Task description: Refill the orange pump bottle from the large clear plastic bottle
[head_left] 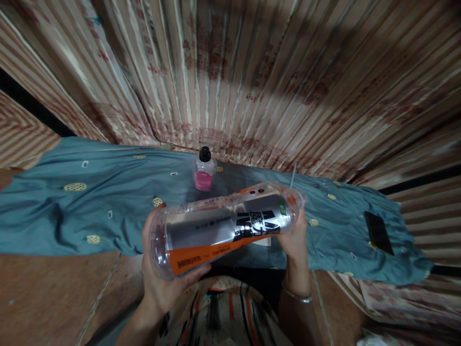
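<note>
I hold a large clear plastic bottle sideways in front of me; it has a silver, black and orange label. My left hand cups its base at the lower left. My right hand grips the neck end at the right, a bangle on the wrist. Behind the bottle, a small clear bottle with a black cap and pink label stands upright on a teal cloth.
The teal cloth with yellow motifs is spread over a reddish floor. A dark phone lies on its right part. Striped, patterned curtains hang behind. My striped clothing shows at the bottom.
</note>
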Motion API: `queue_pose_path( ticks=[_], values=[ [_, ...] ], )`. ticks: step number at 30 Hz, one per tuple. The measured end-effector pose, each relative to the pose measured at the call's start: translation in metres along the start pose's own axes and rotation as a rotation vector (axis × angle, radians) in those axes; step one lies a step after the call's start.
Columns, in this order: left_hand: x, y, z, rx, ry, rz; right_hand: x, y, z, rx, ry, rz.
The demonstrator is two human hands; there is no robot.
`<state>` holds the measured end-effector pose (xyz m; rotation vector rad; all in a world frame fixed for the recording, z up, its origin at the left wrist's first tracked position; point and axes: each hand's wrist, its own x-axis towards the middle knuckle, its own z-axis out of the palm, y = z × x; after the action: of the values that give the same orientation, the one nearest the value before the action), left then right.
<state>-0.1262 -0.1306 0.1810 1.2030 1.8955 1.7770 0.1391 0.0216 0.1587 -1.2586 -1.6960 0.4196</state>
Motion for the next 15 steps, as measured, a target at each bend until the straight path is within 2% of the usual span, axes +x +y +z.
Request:
queue_pose_path(
  ticks=[12, 15],
  values=[
    [-0.0023, -0.0001, -0.002, -0.027, -0.039, -0.113, 0.0005, 0.0006, -0.0007, -0.008, 0.011, -0.021],
    [-0.0027, 0.0024, -0.0012, -0.025, -0.031, -0.097, 0.0003, 0.0004, -0.0004, -0.003, 0.019, -0.003]
  ],
)
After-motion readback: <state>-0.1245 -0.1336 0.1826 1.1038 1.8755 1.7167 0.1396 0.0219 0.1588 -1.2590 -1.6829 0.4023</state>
